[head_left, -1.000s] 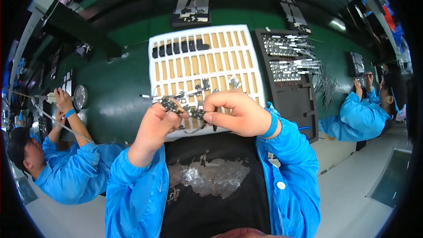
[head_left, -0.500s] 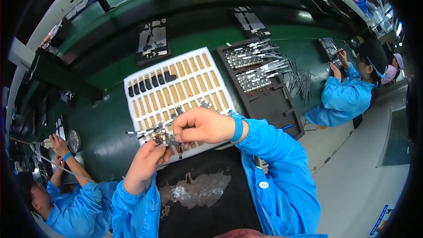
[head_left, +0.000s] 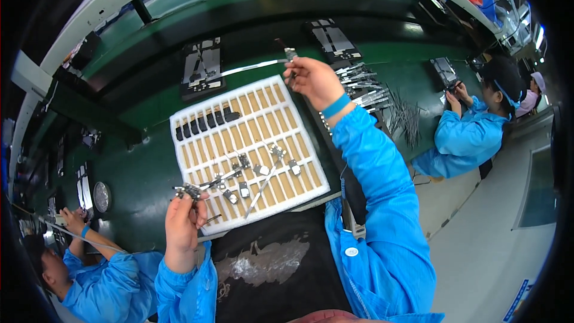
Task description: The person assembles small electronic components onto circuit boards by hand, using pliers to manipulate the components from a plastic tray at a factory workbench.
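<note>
My left hand (head_left: 184, 227) is closed at the near left corner of a white foam tray (head_left: 326, 188), pinching a small circuit board (head_left: 190, 191) with dark strips attached. Raised beyond the tray's far right corner, my right hand (head_left: 317, 82) pinches another small circuit board (head_left: 290, 54). A long silvery flat cable (head_left: 254, 66) stretches leftward from that board. Several small boards with strips lie loose on the tray's near half, among them one board (head_left: 278, 152) with a long pale strip. Black oblong pieces (head_left: 202, 123) fill several slots at the tray's far left.
Right of the tray, partly behind my right arm, lie rows of boards with silvery cables (head_left: 362, 87) and a heap of thin dark strips (head_left: 404, 116). Flat device housings (head_left: 203, 63) rest on the green bench. Co-workers in blue sit left (head_left: 107, 281) and right (head_left: 469, 122).
My hands have drawn apart. The right one has moved far and to the right with a board and cable; the left has shifted slightly left, still holding a board.
</note>
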A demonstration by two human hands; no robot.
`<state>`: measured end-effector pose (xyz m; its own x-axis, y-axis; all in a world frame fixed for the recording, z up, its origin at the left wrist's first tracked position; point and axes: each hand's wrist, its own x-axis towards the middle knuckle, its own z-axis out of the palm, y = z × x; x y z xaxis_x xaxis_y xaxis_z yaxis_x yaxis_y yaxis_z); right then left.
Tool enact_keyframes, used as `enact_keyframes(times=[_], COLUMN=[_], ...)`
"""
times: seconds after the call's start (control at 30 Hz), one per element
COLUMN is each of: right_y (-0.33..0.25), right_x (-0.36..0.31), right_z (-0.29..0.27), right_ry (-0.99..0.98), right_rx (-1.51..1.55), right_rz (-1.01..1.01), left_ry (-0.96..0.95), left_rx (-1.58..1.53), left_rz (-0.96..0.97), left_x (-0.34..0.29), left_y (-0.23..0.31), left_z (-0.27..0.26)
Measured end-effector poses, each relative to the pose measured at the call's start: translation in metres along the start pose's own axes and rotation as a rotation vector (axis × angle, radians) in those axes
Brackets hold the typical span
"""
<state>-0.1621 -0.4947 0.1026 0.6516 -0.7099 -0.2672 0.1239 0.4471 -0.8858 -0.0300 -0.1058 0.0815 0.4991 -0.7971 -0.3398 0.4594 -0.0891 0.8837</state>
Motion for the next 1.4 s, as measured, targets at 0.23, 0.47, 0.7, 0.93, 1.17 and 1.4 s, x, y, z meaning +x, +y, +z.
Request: enact_keyframes(times=[0.23,0.47,0.7,0.93,1.17,1.4], right_y=[-0.022,-0.051,-0.012,-0.015,0.066,0.108], right_x=[0.121,0.193,0.273,0.198,0.038,0.021], right_z=[-0.07,-0.08,-0.168,-0.128,0.045,0.081], right_ry=[0.255,0.269,0.65,0.51,-0.433,-0.514], right_rx=[-0.385,-0.109,-0.073,-0.912,-1.278,-1.591], right_rz=[0.046,-0.211,0.189,-0.424,-0.531,-0.919], left_ry=[0.098,0.147,0.261,0.193,0.117,0.036], left_rx=[-0.143,-0.257,-0.229,-0.187,-0.146,-0.157], left_rz=[0.107,0.193,0.231,0.208,0.11,0.118], left_x=[-0.005,-0.029,-0.034,-0.018,-0.008,-0.014], left_y=[0.0,0.003,-0.005,0.002,0.009,0.005], left_z=[-0.017,-0.022,-0.022,-0.028,-0.017,-0.016])
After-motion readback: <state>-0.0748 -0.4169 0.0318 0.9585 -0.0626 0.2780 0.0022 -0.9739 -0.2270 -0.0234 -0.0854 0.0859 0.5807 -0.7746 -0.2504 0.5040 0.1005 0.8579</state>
